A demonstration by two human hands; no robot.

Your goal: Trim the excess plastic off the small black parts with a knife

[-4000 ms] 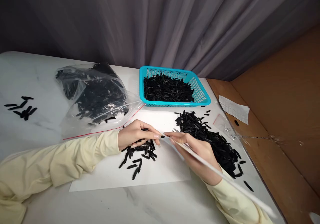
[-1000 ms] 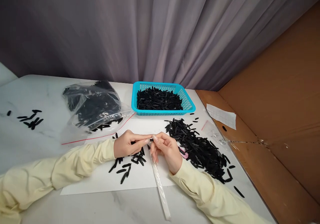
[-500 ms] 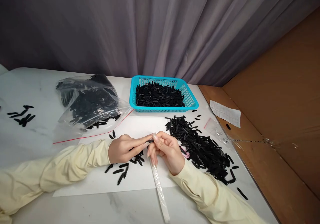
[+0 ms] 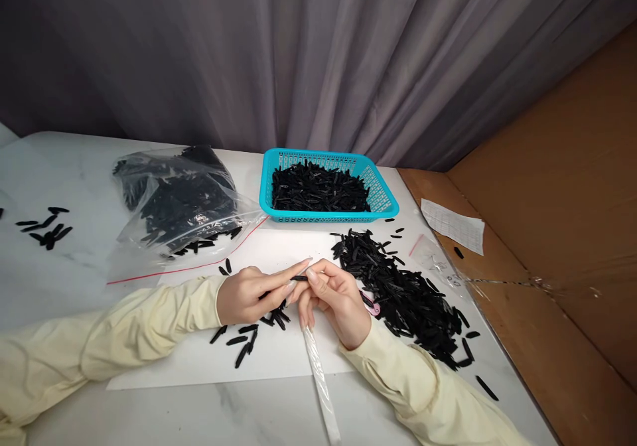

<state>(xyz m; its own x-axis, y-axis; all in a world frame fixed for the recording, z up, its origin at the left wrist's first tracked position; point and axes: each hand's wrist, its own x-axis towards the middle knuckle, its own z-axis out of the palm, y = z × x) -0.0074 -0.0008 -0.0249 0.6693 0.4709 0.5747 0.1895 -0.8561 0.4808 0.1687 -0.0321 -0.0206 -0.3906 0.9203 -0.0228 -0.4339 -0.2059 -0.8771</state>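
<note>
My hands meet over a white sheet (image 4: 164,360). My right hand (image 4: 331,297) pinches one end of a small black strip (image 4: 298,278) between thumb and index finger. My left hand (image 4: 251,293) is at the strip's other end, its index finger stretched above and its thumb below. A thin pale edge shows by that index fingertip; what it is I cannot make out. From the lower fingers of my right hand hangs a long, narrow white strip (image 4: 321,383) with a shiny plastic look. Loose black strips (image 4: 242,354) lie under and beside my left hand.
A blue basket (image 4: 328,216) full of black strips stands at the back. Left of it lies a clear zip bag (image 4: 184,200) of them. At right are a large black pile (image 4: 408,293), a partly hidden pink object (image 4: 372,306), clear plastic (image 4: 438,263) and a paper slip (image 4: 452,225).
My left index finger has lifted a little, so more of the black strip shows between my hands. The white strip still hangs from my right hand.
</note>
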